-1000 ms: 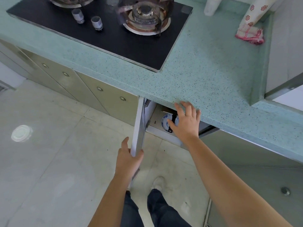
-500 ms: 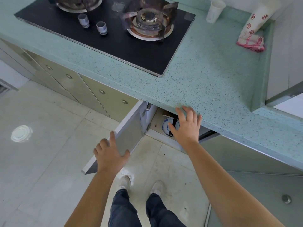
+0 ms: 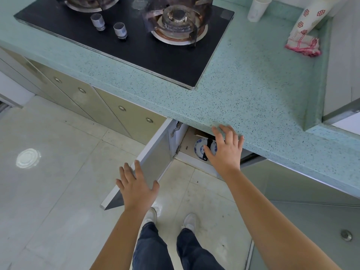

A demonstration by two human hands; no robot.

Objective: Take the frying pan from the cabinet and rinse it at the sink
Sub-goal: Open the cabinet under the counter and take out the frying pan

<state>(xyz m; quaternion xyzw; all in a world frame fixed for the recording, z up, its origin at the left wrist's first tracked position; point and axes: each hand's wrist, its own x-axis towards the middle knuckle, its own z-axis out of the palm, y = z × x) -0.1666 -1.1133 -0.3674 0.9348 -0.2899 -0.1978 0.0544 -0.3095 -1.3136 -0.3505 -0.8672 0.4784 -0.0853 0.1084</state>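
Green speckled stone makes up the countertop (image 3: 253, 94), and under its front lip one cabinet (image 3: 188, 141) stands open, its door (image 3: 155, 152) swung out over the pale tiled floor (image 3: 58, 172). The person stands facing that cabinet, white shoes (image 3: 152, 215) just in front of it. Their left hand (image 3: 136, 188) lies against the free end of the door, fingers straight and a little spread, gripping nothing. Their right hand (image 3: 224, 151) is out in front of the opening, fingers splayed and only slightly bent, holding nothing, with the fingertips up by the lip of the countertop above the cabinet. Inside the cabinet, just behind that hand, a blue-and-white plate (image 3: 199, 149) shows on the shelf. Across it lies a black handle, which is all I can see of the frying pan (image 3: 208, 145); the rest is hidden under the counter and behind the hand, and I cannot tell whether the thumb touches it. Above the cabinet and to its left, a black glass hob (image 3: 136, 51) is set into the stone, with a worn burner (image 3: 177, 22) and two metal knobs (image 3: 98, 21). Far back and to the right of the cabinet, a white cup (image 3: 257, 8) stands on the countertop near a red-and-white cloth (image 3: 303, 44).
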